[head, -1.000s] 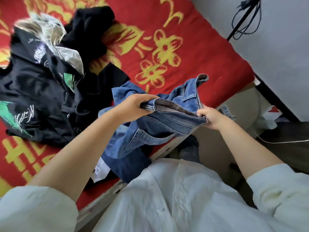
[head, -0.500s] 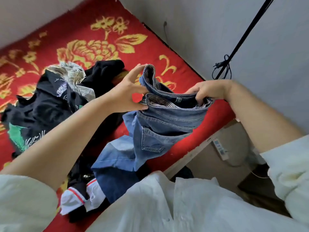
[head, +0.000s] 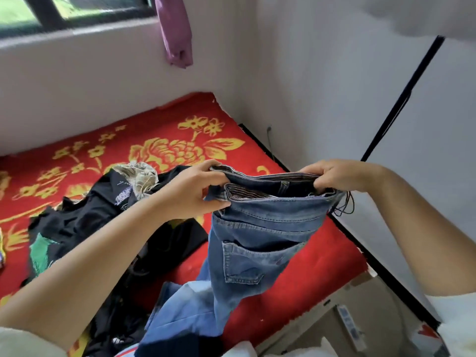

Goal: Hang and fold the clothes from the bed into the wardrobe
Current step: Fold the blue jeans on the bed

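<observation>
From the head view, the faded blue denim jeans point(head: 260, 243) have risen clear of the red bed cover with its yellow flower pattern point(head: 164, 140) since a moment ago, now hanging by the waistband with the legs trailing down. The left hand point(head: 195, 191) pinches one end of the waistband, fingers curled; the right hand point(head: 337, 176) grips the other end. That likely readies them for folding. A pile of black printed garments point(head: 85, 222) still lies on the bed. No wardrobe or container shows.
</observation>
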Available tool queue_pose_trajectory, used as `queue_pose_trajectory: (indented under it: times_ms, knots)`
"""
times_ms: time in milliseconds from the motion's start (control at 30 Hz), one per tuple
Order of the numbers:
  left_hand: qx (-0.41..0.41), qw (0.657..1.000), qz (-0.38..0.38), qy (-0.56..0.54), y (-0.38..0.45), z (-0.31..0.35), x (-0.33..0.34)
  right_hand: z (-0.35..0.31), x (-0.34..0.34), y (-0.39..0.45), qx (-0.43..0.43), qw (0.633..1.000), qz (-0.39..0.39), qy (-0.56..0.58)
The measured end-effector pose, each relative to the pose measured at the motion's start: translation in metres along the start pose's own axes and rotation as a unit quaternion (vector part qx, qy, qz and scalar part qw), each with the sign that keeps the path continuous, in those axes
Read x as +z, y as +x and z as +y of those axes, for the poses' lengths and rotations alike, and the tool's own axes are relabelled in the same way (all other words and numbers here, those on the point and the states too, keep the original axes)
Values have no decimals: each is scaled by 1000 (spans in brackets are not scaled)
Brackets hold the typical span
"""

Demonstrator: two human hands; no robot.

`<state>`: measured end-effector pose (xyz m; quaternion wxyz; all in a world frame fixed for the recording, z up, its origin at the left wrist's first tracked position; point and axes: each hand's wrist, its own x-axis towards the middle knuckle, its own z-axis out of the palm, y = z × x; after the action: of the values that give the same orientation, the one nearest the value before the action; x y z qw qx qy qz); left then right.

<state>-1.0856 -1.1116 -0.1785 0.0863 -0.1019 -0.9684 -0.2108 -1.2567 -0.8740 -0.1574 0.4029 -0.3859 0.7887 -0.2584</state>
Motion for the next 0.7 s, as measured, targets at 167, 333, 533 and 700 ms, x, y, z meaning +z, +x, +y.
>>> queue_pose_trajectory:
  times_ms: [167,333,533,700]
  knots:
    - [6,986,167,6,34,20,-48,-33,-32,-9,-132,990,50,-24]
    - [-104,944,311,-16,58,41,-89,-62,-54,-8,-217,951,121,-185]
    - [-184,918,351,-24,31,43,-107,-88,-68,-2,-243,928,34,-280]
    - [-223,912,344,-13,-27,56,-120,-123,-28,-5,-338,875,196,-287]
